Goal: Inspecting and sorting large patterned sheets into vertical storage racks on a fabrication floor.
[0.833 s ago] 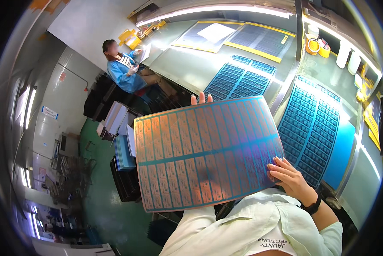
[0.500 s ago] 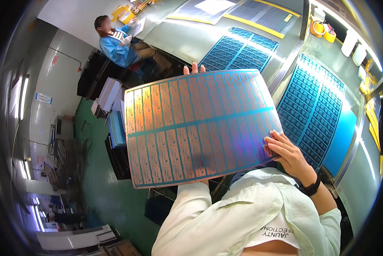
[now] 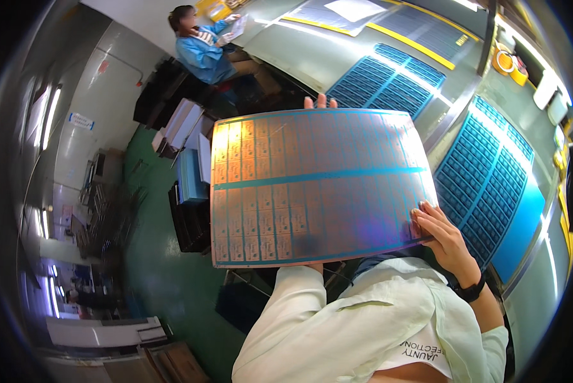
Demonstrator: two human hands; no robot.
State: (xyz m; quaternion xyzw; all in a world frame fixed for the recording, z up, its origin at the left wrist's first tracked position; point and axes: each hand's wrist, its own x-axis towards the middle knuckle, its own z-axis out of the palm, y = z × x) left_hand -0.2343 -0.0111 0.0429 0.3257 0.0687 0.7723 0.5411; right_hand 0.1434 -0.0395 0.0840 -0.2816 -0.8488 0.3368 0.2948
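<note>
A large copper-coloured printed circuit board panel (image 3: 321,191), with a grid of small repeated units and blue-green bands between them, is held up in front of me. My left hand (image 3: 321,102) supports it from behind; only its fingertips show, curled over the far edge, while the palm is hidden by the panel. At the near right corner my right hand (image 3: 445,241) grips the edge, fingers lying on the top face and the thumb out of sight. Beyond the panel, on the bench, lies a dark blue patterned panel (image 3: 388,78); another blue patterned panel (image 3: 484,172) lies to the right.
A plain blue sheet (image 3: 522,223) sticks out beneath the right-hand panel. Yellow-edged frames (image 3: 414,48) lie farther along the bench (image 3: 286,57). Tape rolls (image 3: 505,62) and white bottles (image 3: 545,89) stand at the back right. A seated person in blue (image 3: 203,54) holds a sheet. Racks (image 3: 187,220) stand at left.
The view has shifted, so the panel and surroundings appear farther right. The panel's tilt has changed slightly, and its glare pattern differs. Both hands keep their hold.
</note>
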